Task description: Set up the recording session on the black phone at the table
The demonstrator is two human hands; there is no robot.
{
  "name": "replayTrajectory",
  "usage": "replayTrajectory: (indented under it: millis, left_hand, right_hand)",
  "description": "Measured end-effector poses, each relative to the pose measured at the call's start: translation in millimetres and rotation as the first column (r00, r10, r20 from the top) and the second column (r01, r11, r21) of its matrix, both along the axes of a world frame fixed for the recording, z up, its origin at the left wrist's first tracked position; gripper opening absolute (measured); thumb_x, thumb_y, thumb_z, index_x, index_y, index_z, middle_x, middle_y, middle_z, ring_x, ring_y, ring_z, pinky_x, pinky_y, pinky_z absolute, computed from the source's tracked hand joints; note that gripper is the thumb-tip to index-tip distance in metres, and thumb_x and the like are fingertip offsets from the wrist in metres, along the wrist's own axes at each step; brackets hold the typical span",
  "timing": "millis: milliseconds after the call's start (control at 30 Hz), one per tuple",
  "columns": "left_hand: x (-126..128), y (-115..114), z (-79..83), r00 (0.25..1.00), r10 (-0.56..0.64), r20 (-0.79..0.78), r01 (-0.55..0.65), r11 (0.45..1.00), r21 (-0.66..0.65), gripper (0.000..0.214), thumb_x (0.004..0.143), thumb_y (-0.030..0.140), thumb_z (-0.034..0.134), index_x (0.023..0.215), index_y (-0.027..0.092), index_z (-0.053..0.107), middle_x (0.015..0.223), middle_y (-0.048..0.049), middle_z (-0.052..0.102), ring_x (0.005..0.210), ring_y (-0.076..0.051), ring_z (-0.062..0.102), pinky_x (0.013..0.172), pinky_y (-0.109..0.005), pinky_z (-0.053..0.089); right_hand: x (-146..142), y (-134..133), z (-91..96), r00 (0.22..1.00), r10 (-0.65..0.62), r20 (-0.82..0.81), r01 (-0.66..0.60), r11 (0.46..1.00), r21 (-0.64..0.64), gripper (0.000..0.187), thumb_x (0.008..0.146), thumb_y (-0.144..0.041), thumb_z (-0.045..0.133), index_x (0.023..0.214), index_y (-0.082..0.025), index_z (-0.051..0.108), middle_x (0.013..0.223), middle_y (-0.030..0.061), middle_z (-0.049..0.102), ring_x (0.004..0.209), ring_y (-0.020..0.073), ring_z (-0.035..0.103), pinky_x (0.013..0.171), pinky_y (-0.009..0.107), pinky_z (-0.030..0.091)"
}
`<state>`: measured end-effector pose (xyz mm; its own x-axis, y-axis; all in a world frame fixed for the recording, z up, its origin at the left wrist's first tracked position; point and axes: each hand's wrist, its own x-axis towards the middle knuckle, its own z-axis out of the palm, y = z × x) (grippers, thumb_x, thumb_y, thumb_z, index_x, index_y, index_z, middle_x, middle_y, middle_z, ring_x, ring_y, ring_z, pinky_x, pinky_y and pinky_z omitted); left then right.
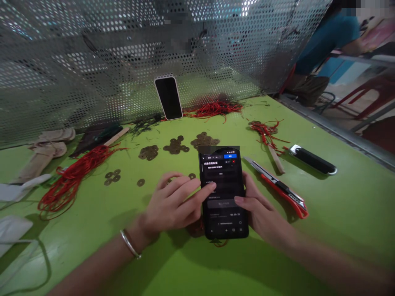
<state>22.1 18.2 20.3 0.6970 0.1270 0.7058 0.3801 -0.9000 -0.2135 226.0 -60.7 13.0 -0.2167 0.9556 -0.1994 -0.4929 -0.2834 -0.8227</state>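
Right hand [262, 209] has its grip closed around the right edge of a lit smartphone [224, 193], thumb laid across the lower screen; the phone is held near the middle of the green worktop [339, 213], just above its surface. Left hand [173, 203] holds nothing: fingers loosely spread, index fingertip touching the left side of the screen. A silver bangle [130, 244] sits on the left wrist.

Just right of the phone lies a red utility knife [280, 187], blade end pointing far-left. Further right, a black handled tool [313, 159] lies apart from it. Scattered brass coins [175, 146] lie in clusters beyond the phone. A bundle of red cord [74, 176] lies at left; more red cord [216, 109] lies at the far edge. A second phone [168, 98], screen dark, leans upright against the perforated metal panel [92, 61]. Another person [327, 45] sits at far right, beyond the worktop.
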Motion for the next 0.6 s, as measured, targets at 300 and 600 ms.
replayTrajectory:
  millis: [300, 600]
  left_hand:
    - [-0.3, -0.7, 0.1, 1.0, -0.018, 0.009, 0.018, 1.0, 0.007, 0.032, 0.081, 0.017, 0.048, 0.11, 0.019, 0.062, 0.084, -0.0019, 0.057, 0.081, -0.015, 0.052, 0.085, -0.033, 0.042]
    - [1.4, 1.7, -2.0, 0.998, 0.057, 0.024, -0.056, 0.998, -0.01, 0.037, 0.078, 0.016, 0.052, 0.115, 0.016, 0.059, 0.088, -0.0035, 0.057, 0.08, -0.015, 0.051, 0.082, -0.033, 0.042]
  right_hand:
    - [-0.7, -0.3, 0.9, 1.0, -0.006, -0.003, 0.006, 1.0, -0.013, 0.05, 0.085, -0.026, 0.062, 0.126, -0.037, 0.036, 0.125, -0.0042, 0.056, 0.109, 0.0206, 0.055, 0.085, 0.032, 0.048]
    - [-0.2, -0.3, -1.1, 1.0, 0.006, 0.022, -0.006, 1.0, -0.022, 0.051, 0.086, -0.028, 0.061, 0.127, -0.036, 0.033, 0.122, -0.0034, 0.057, 0.11, 0.0218, 0.055, 0.088, 0.035, 0.046]
